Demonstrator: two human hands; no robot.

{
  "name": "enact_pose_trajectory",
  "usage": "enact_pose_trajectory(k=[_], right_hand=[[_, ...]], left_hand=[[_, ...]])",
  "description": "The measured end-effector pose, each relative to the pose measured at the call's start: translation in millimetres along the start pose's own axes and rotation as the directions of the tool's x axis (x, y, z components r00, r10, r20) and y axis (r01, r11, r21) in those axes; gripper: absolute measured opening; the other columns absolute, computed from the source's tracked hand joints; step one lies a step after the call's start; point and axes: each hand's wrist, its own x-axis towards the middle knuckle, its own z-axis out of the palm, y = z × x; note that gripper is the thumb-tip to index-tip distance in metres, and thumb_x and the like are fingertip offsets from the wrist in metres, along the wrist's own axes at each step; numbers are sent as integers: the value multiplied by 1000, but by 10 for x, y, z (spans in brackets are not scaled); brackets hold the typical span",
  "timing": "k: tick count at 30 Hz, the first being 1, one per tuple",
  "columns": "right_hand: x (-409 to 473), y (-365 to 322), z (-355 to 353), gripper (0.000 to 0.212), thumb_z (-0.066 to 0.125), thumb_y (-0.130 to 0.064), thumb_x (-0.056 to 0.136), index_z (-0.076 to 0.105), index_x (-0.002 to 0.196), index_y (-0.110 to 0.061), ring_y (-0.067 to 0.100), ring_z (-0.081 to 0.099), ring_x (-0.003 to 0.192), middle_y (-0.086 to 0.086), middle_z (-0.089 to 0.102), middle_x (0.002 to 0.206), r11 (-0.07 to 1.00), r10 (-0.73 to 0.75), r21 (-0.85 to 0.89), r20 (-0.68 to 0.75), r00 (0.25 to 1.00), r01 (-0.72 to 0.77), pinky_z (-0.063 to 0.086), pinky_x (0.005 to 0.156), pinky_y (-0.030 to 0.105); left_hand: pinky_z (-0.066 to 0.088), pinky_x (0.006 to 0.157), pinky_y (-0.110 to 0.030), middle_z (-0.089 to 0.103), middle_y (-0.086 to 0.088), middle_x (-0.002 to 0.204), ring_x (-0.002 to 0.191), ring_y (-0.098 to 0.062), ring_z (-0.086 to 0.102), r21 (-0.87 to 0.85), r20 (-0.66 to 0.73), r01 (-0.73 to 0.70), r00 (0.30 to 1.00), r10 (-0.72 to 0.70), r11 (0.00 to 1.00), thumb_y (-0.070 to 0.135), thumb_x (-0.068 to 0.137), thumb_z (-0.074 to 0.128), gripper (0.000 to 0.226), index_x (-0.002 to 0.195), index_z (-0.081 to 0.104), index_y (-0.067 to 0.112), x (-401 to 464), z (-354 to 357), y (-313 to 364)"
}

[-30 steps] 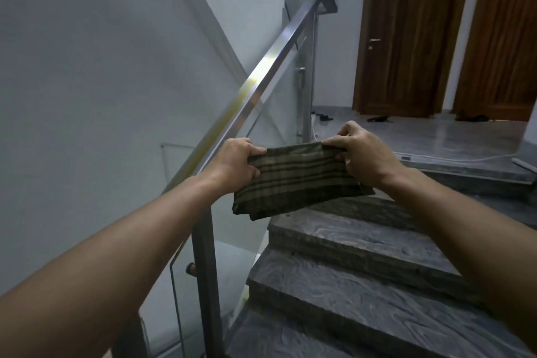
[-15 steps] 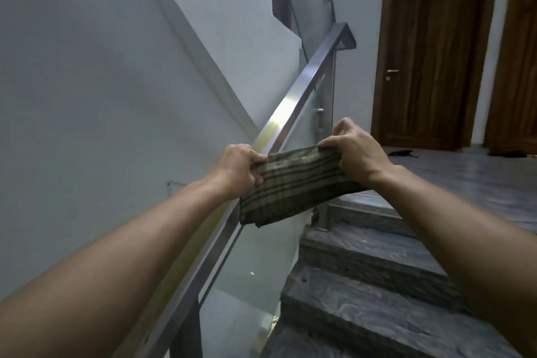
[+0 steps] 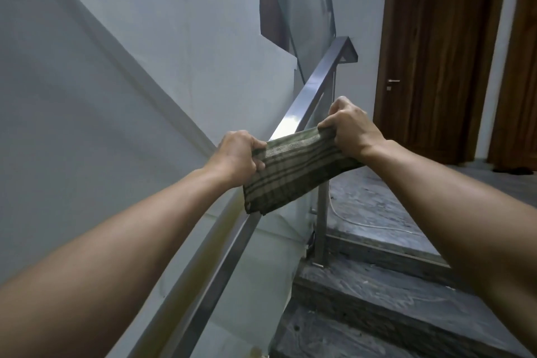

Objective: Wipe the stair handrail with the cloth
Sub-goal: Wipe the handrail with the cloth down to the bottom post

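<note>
A folded green cloth with dark stripes (image 3: 290, 171) is stretched across the square steel handrail (image 3: 315, 87), which climbs from the lower left to the upper landing. My left hand (image 3: 236, 155) grips the cloth's left end, on the wall side of the rail. My right hand (image 3: 350, 131) grips the right end, on the stair side. The cloth covers the stretch of rail between my hands, and its lower fold hangs down over the rail.
Glass panels (image 3: 261, 256) and a steel post (image 3: 321, 221) stand under the rail. Grey marbled steps (image 3: 377, 293) rise on the right to a landing with wooden doors (image 3: 430, 61). A white cable (image 3: 363, 224) lies on the top step. White wall fills the left.
Both hands carried the cloth left and up, from over the steps onto the handrail. The view moved closer to the rail and the landing.
</note>
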Motion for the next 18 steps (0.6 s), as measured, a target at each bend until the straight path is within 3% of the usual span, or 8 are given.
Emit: enact_pose_trajectory(k=[4, 7, 9, 12, 14, 16, 18], right_hand=[[688, 344, 59, 15, 62, -8, 78, 68, 91, -9, 16, 51, 86, -2, 53, 96, 995, 58, 86, -28, 998, -56, 51, 81, 33], [1206, 456, 89, 24, 57, -17, 74, 66, 96, -11, 23, 54, 91, 0, 57, 97, 997, 35, 75, 4, 999, -35, 50, 85, 38], [1500, 494, 125, 25, 59, -13, 76, 67, 99, -8, 30, 55, 98, 6, 58, 103, 999, -12, 44, 43, 999, 10, 46, 90, 41], [1848, 512, 210, 23, 60, -2, 81, 71, 101, -6, 37, 55, 100, 14, 55, 110, 988, -136, -57, 70, 988, 140, 46, 92, 43], [2015, 541, 309, 23, 59, -1, 82, 73, 100, -9, 38, 56, 99, 14, 54, 110, 975, -196, -92, 95, 976, 205, 47, 90, 44], [2151, 592, 440, 23, 58, -3, 84, 73, 99, -11, 38, 55, 98, 13, 53, 109, 962, -232, -113, 132, 964, 247, 47, 87, 43], [2259, 637, 571, 22, 56, -5, 86, 74, 97, -13, 38, 57, 96, 13, 55, 108, 948, -268, -133, 157, 951, 289, 48, 86, 43]], left_hand=[[48, 83, -26, 62, -6, 99, 93, -21, 59, 37, -61, 24, 998, -22, 999, -4, 82, 67, 31, 110, 71, 6, 496, 138, 140], [47, 87, -26, 64, -8, 105, 95, -21, 58, 56, -88, 88, 993, -83, 995, -1, 81, 69, 33, 113, 70, 7, 874, 198, 226], [48, 86, -28, 62, -7, 96, 88, -18, 54, 79, -78, 139, 988, -133, 987, 0, 80, 69, 23, 96, 73, 16, 1113, 222, 257], [52, 94, -37, 58, -5, 85, 88, -23, 59, 100, -83, 233, 971, -225, 967, 7, 78, 73, 19, 75, 59, 19, 1391, 254, 280], [49, 99, -35, 69, -13, 100, 105, -28, 64, 80, -76, 293, 955, -287, 953, 11, 78, 75, 12, 89, 72, 9, 1524, 319, 259], [46, 102, -31, 68, -15, 119, 115, -27, 61, 76, -46, 340, 940, -338, 937, 13, 77, 77, 40, 115, 68, 7, 1624, 414, 209], [47, 101, -30, 66, -15, 122, 115, -26, 62, 68, -22, 373, 928, -373, 925, 14, 76, 79, 47, 120, 65, 7, 1691, 518, 174]])
